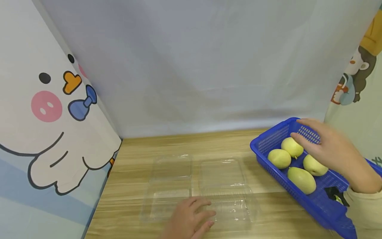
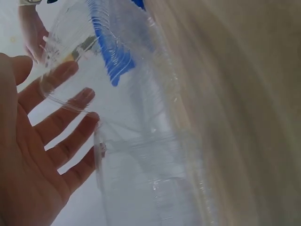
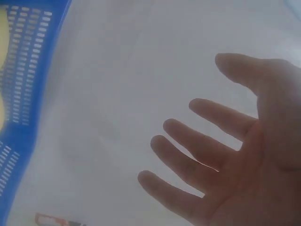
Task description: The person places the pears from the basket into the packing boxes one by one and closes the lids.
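Note:
Two clear plastic clamshell boxes lie opened out side by side on the table, a left box (image 1: 170, 196) and a right box (image 1: 231, 207). My left hand (image 1: 191, 219) is over their near parts, fingers spread and holding nothing; in the left wrist view its fingertips are right at the clear plastic edge (image 2: 96, 155). My right hand (image 1: 334, 149) hovers above a blue basket (image 1: 268, 166), fingers apart and nothing in them. Below it in the basket lie several pale yellow-green, pear-like fruits (image 1: 302, 180).
A small black item (image 1: 335, 195) with a green bit lies in the basket's near part, partly behind the right sleeve (image 1: 364, 212). A grey-white sheet (image 1: 194, 66) rises behind the wooden table (image 1: 119, 199). Printed cartoon panels (image 1: 44, 142) stand at both sides.

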Available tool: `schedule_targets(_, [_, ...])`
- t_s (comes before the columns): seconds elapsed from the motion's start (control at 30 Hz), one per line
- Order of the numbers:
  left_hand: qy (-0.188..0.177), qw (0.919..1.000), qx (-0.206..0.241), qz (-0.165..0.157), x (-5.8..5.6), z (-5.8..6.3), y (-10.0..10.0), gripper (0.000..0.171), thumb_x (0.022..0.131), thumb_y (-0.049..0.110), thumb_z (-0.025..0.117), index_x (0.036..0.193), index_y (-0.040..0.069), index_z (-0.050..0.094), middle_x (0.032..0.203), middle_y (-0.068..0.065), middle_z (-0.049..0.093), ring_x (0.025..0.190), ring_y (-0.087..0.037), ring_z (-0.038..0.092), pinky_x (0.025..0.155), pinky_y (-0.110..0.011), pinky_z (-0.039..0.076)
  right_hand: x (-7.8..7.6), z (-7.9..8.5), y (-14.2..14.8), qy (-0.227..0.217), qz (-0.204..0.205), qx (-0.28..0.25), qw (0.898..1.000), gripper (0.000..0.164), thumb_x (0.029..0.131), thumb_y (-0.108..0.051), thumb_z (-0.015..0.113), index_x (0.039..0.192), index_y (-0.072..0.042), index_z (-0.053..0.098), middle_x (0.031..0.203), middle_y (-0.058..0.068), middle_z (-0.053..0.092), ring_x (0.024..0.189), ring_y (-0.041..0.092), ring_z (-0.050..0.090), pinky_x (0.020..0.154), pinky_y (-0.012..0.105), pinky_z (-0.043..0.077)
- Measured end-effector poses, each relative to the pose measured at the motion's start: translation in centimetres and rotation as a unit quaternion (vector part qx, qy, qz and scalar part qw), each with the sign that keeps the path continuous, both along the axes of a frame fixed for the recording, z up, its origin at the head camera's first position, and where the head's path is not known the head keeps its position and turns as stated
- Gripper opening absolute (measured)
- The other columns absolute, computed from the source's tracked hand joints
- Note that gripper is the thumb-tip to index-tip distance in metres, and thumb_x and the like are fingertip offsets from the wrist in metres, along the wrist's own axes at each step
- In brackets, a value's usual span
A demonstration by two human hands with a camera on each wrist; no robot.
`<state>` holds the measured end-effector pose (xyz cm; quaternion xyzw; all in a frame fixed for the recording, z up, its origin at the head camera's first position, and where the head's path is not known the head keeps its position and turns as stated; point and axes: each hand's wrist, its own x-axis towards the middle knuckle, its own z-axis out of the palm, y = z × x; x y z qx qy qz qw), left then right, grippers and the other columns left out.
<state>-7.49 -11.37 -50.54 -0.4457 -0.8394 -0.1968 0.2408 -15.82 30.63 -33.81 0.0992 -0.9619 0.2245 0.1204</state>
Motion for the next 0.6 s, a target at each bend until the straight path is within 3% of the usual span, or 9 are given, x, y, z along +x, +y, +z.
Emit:
schedule_targets(0.1, [-0.003, 0.9999, 0.005, -0.014, 0.3, -0.8, 0.2, 0.015, 0.101, 0.030, 0.069, 0.103, 0.023, 0.083, 0.115, 0.001, 0.078, 0.108, -0.016, 0.073, 0.090, -0.035, 0.065, -1.2, 0.2, 1.5, -0.038, -0.015, 0.008, 0.999, 0.065, 0.108, -0.041, 0.061, 0.153, 0.003, 0.049, 0.153, 0.037, 0.051, 0.133, 0.065, 0.047, 0.099, 0.079, 0.042])
schedule_targets(0.23, [-0.017, 0.9997, -0.010, -0.016, 0.5, -1.4, 0.3, 0.010, 0.096, 0.031, 0.076, 0.101, 0.026, 0.083, 0.114, 0.004, 0.079, 0.108, -0.013, 0.071, 0.092, -0.032, 0.063, -2.5, -0.8, 3.4, -0.065, -0.029, 0.038, 0.997, 0.066, 0.108, -0.042, 0.059, 0.149, 0.009, 0.051, 0.145, 0.043, 0.053, 0.125, 0.066, 0.052, 0.094, 0.080, 0.045])
schedule_targets(0.4, [-0.024, 0.9992, -0.021, -0.026, 0.7, -1.8, 0.4, 0.010, 0.091, 0.032, 0.081, 0.100, 0.027, 0.083, 0.112, 0.005, 0.079, 0.107, -0.012, 0.071, 0.092, -0.028, 0.062, -3.5, -3.9, 6.6, -0.122, -0.046, 0.063, 0.989, 0.069, 0.109, -0.040, 0.056, 0.145, 0.018, 0.048, 0.142, 0.049, 0.049, 0.119, 0.068, 0.055, 0.093, 0.078, 0.048])
schedule_targets(0.6, [-0.028, 0.9987, -0.018, -0.037, 0.9, -2.0, 0.5, 0.010, 0.092, 0.034, 0.080, 0.099, 0.026, 0.082, 0.112, 0.006, 0.079, 0.106, -0.011, 0.071, 0.091, -0.026, 0.061, -4.0, -7.2, 9.3, -0.223, -0.069, 0.090, 0.968, 0.080, 0.110, -0.048, 0.050, 0.144, 0.025, 0.041, 0.137, 0.052, 0.049, 0.117, 0.070, 0.054, 0.090, 0.075, 0.052])
